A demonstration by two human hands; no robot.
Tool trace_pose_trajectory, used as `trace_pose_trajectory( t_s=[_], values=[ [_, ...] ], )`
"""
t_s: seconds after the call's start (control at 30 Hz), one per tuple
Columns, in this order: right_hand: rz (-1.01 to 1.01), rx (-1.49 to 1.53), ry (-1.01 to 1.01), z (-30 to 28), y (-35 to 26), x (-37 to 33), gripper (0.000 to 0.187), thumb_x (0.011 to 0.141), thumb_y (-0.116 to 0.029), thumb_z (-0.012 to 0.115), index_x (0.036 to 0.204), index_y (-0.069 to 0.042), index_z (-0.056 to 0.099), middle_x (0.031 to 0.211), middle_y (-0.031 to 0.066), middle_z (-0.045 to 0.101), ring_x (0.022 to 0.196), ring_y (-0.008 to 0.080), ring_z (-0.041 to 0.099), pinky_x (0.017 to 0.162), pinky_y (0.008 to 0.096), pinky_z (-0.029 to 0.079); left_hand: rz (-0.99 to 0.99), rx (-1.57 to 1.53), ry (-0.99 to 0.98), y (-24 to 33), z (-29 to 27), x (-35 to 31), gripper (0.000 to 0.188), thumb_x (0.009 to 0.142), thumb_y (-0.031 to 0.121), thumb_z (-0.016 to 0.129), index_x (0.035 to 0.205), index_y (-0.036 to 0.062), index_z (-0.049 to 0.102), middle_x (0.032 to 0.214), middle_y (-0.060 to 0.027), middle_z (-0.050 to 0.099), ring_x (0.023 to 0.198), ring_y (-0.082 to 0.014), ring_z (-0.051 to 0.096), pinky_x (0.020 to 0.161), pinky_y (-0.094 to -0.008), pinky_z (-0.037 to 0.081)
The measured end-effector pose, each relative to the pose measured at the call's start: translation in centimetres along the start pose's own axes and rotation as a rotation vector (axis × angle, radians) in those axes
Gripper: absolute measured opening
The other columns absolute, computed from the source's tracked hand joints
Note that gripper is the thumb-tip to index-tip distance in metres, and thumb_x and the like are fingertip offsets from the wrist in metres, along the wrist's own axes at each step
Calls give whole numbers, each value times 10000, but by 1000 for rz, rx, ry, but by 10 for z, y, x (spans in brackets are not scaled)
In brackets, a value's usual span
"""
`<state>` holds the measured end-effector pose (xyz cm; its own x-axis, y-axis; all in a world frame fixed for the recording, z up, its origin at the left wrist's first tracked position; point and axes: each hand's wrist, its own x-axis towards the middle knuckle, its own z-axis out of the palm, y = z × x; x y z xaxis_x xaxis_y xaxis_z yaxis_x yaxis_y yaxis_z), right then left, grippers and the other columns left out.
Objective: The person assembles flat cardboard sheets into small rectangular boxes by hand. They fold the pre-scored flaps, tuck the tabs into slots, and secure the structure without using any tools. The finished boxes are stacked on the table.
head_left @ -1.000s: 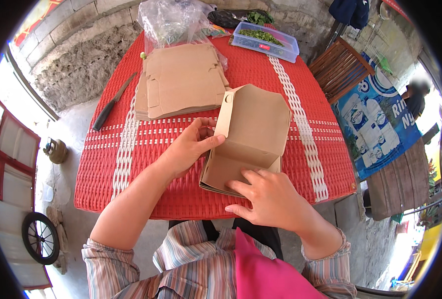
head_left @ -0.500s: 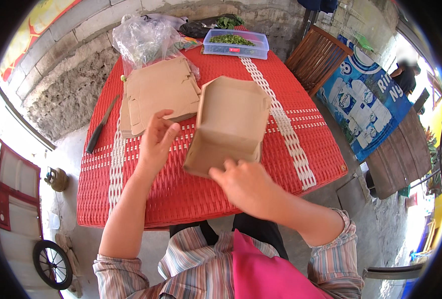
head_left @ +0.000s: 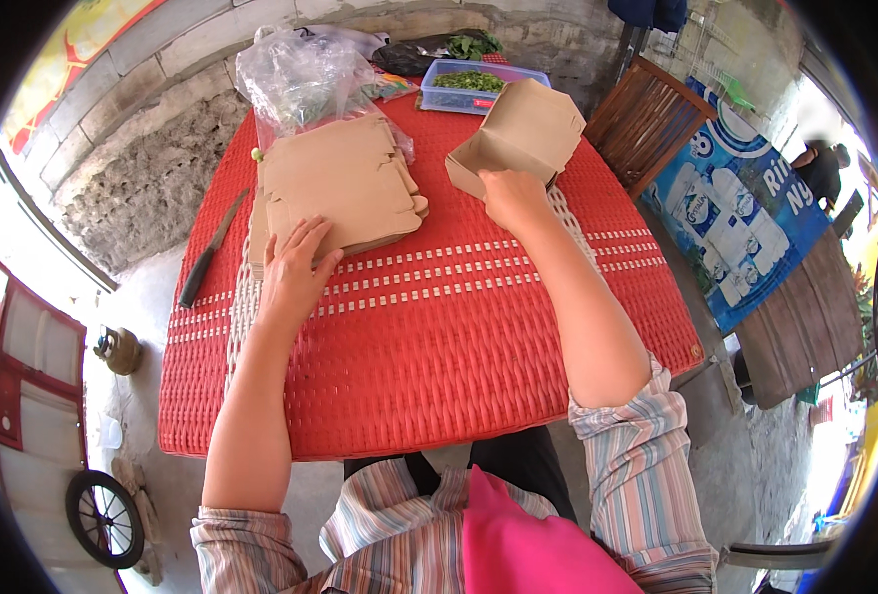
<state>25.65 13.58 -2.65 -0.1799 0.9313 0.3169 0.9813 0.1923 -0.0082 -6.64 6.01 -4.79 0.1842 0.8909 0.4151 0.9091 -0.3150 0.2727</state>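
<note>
My right hand reaches out over the far right of the red woven table and grips the near wall of a brown cardboard box. The box is folded into shape, with its lid standing up and leaning back. My left hand lies with fingers spread on the near left corner of a stack of flat cardboard blanks. To the left of that stack rests a knife with a black handle.
Behind the box stands a clear blue plastic container of chopped greens. A clear plastic bag sits behind the stack, with a black bag and leafy greens beyond. A wooden chair stands at the table's far right.
My right hand has carried the cardboard box from the table's middle to the far right, near the container. The left hand has come down onto the stack of blanks.
</note>
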Motion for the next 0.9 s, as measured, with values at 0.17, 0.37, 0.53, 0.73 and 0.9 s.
trace_pose_trajectory(
  t_s=[0.17,0.37,0.53,0.73,0.9],
  values=[
    [58,-8,-48,0,-16,15,351,874,-163,633,1219,-105,648,932,167,718,934,334,693,795,461,541,18,16,56,-2,7,-3,463,942,272,641,1369,110,560,1466,-75,513,1411,-267,408,1180,-498,243],
    [-140,-119,643,7,-36,-1,379,892,-215,649,1248,-88,619,1216,143,620,1180,291,572,1006,436,434,31,5,50,3,3,-3,455,928,268,661,1341,90,587,1424,-100,552,1380,-281,450,1151,-489,305],
    [-561,321,357,8,-73,-13,440,899,-301,677,1274,-83,608,1289,123,602,1236,280,543,1056,444,403,63,-26,47,3,1,0,434,907,281,686,1278,63,634,1371,-119,594,1336,-296,500,1126,-478,345],
    [-609,365,187,19,-82,-20,389,904,-266,673,1258,-106,651,1352,147,593,1265,285,547,1078,421,417,53,-132,23,7,-9,-3,393,878,229,710,1225,51,659,1313,-142,628,1296,-299,536,1080,-435,412],
    [-612,431,130,12,-79,-19,289,902,-156,652,1185,-121,700,1284,133,643,1190,283,603,1011,392,483,87,-177,5,5,-18,-6,322,887,161,685,1186,39,673,1263,-149,650,1200,-321,600,977,-416,499]
  ],
)
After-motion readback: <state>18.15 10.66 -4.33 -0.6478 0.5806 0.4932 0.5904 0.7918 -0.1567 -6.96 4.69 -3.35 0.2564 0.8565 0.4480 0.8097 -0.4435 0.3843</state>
